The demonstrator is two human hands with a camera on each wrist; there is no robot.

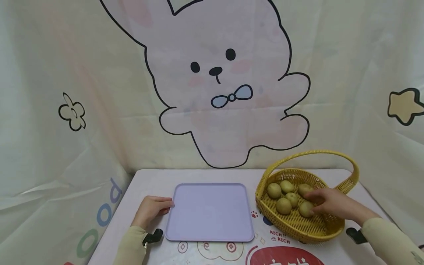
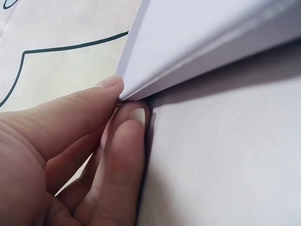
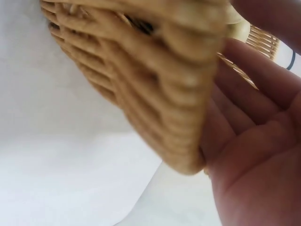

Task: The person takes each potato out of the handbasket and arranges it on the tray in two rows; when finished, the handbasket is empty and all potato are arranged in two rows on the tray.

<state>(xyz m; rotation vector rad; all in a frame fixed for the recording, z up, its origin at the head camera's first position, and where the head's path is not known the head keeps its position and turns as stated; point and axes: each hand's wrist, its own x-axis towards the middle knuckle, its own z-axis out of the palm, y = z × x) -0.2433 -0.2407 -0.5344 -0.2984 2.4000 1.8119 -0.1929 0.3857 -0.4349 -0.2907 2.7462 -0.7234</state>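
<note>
My left hand [image 1: 153,210] pinches the left edge of a flat lavender tray [image 1: 210,213] between thumb and fingers. In the left wrist view the thumb lies over the tray's rim [image 2: 136,92], with the fingertips beneath it. On the right, my right hand [image 1: 332,203] reaches over the side of a yellow wicker basket [image 1: 306,232] holding several round yellow-green fruits [image 1: 283,206]. Its thumb and fingers are spread around the nearest fruit [image 1: 306,209], fingertips right at it. The basket's woven edge [image 3: 183,108] fills much of the right wrist view, beside the palm.
The basket's tall arched handle [image 1: 314,152] rises above the fruit. A white printed cloth [image 1: 152,184] covers the table. Behind it hangs a curtain [image 1: 126,110] with a cartoon animal. Dark wrist straps [image 1: 153,237] sit at both sleeves.
</note>
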